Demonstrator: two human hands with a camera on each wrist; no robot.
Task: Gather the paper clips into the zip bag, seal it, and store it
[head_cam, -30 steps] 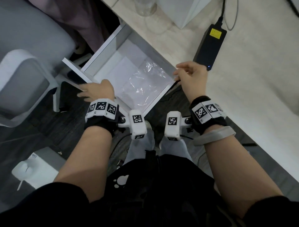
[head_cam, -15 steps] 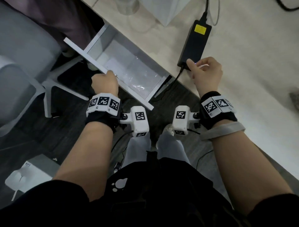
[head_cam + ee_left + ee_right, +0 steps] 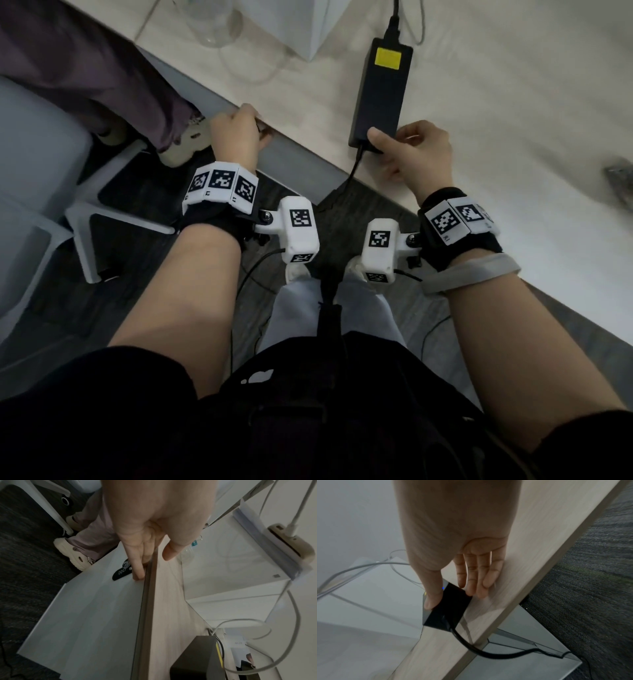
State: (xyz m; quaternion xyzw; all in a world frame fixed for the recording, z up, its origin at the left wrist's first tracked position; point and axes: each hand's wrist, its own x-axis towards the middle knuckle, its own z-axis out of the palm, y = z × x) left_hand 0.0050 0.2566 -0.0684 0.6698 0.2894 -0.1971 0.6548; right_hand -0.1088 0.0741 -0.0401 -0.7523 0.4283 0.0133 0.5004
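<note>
With fingers (image 3: 137, 566) of left hand (image 3: 236, 132) straight against drawer front (image 3: 96, 609), drawer now flush under desk (image 3: 513, 102); a second ago it gaped. Zip bag, earlier visible inside, now hidden: storing looks done. Right hand (image 3: 416, 150), holding nothing before, thumb and fingertips now bracket black power adapter (image 3: 380, 92) corner, grip unclear.

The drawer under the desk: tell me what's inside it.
Nothing inside shows: the drawer is pushed shut beneath the desk, left hand touching its front. Whether the zip bag is in there is hidden.
</note>
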